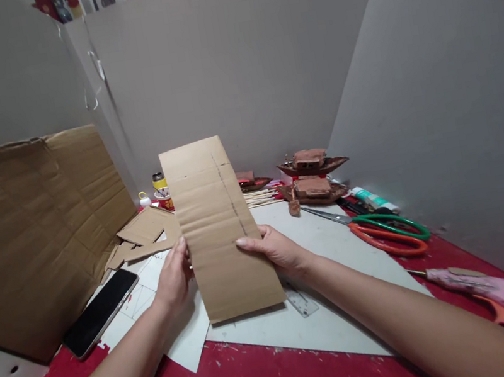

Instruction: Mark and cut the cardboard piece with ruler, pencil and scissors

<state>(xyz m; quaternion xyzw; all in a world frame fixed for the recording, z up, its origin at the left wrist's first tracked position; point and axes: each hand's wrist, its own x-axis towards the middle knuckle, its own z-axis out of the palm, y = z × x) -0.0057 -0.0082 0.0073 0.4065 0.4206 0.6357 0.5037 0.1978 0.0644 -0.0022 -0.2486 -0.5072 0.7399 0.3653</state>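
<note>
A cardboard strip (214,233) held up between two hands above the white sheet (350,262).
The strip leans back, tall side up, a dark pencilled line running down its right part; the right hand (283,250) pinches that edge, thumb (249,244) flat on the front face and the other fingers out of sight behind, while the left hand (174,274) grips the opposite edge at about the same height, its fingers close together, though from here I can't tell how far they wrap around the back; the left forearm (112,363) slants up from the lower left corner, the right forearm (395,306) from the lower right, near the clear ruler (303,301), with scissors (389,238) beyond it.
</note>
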